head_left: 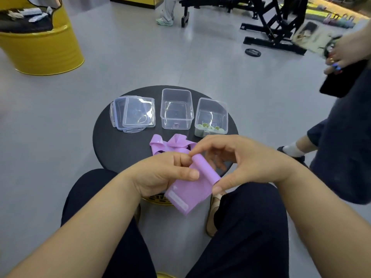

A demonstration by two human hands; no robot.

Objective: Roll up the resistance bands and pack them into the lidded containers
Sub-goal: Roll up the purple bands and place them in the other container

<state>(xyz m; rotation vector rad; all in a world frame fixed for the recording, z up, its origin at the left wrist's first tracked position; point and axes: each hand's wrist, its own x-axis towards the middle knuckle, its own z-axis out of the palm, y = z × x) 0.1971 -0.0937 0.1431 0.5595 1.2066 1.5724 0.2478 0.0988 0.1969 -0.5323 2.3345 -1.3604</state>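
Observation:
A purple resistance band (187,192) is held over the near edge of the round black table (112,143). Its near end is partly rolled into a small tube. My left hand (162,175) pinches the roll from the left and my right hand (239,159) pinches it from the right. The loose rest of the band lies crumpled on the table behind my hands. An empty clear container (176,109) stands at the table's middle back. A second clear container (211,118) to its right holds rolled green bands. Two clear lids (138,114) lie stacked at the left.
A person in dark clothes (345,121) stands close at the right, holding a phone. A yellow drum (40,43) stands at the far left. Black gym equipment (275,23) and a weight plate (253,52) occupy the floor at the back. My knees are below the table.

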